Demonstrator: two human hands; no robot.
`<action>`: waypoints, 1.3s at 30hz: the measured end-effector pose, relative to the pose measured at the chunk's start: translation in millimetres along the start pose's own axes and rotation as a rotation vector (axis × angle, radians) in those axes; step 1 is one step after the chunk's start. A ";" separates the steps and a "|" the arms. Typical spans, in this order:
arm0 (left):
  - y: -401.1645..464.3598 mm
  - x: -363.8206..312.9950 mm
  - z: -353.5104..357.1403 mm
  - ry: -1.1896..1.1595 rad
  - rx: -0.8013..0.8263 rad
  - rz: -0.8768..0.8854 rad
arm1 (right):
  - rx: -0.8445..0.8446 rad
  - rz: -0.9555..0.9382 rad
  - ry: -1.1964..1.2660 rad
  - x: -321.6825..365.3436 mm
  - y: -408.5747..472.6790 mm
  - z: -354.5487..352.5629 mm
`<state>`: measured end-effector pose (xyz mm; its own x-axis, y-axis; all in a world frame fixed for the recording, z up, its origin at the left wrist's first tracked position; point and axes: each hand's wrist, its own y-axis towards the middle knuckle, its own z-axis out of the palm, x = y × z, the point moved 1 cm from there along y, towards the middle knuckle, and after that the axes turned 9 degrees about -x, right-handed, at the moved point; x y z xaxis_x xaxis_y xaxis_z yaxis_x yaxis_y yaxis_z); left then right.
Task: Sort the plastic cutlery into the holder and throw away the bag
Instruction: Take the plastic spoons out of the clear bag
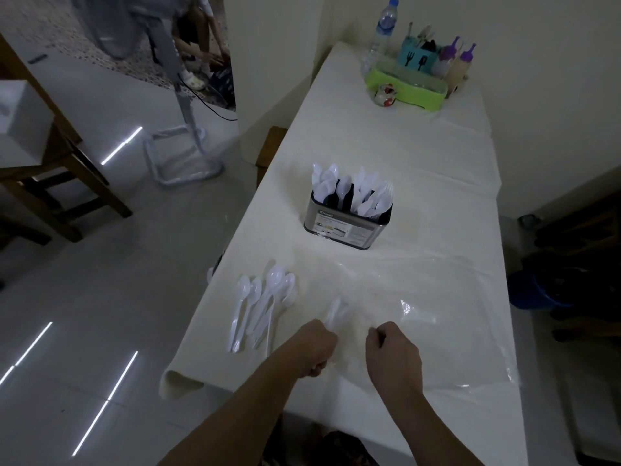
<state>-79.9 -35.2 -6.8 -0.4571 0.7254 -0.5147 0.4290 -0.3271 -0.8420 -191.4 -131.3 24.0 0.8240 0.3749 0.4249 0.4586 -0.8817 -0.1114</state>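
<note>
Plastic bag (pixel 420 317), clear and crumpled, lay spread over the near end of your white surface (pixel 403 153). Behind it the metal holder (pixel 346 227) stood with white cutlery upright inside. Loose spoons (pixel 262 304) lay left of the bag. Your left hand (pixel 314 348) and right hand (pixel 393 354) were both fisted, gripping the bag's near edge.

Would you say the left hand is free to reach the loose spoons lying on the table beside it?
Probably not right away. The spoons lie just left of the left hand with nothing between, but that hand is clenched on the clear bag and what looks like cutlery, so it would need to let go first.
</note>
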 end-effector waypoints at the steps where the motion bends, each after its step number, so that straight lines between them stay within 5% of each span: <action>1: -1.1 6.5 -9.9 0.007 0.002 0.012 | -0.003 0.020 0.004 -0.4 1.5 0.0; 9: -12.1 33.6 -92.2 0.117 -0.218 0.136 | -0.039 0.082 0.042 -3.8 6.7 2.8; 18: 4.4 31.1 -59.0 0.571 -0.681 0.304 | -0.030 0.064 -0.018 -3.7 -2.2 4.3; 31: 4.9 24.1 -34.7 0.661 -0.750 0.342 | 0.115 -0.096 -0.060 -12.8 -24.9 5.4; 39: -1.3 21.2 -32.1 0.677 -0.748 0.339 | 0.148 0.277 -0.057 -51.4 -32.4 13.4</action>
<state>-65.2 0.0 -11.5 0.2056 0.9273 -0.3127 0.9275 -0.2866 -0.2402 -244.2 -118.1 -6.3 0.9399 0.1452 0.3092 0.2537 -0.9028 -0.3473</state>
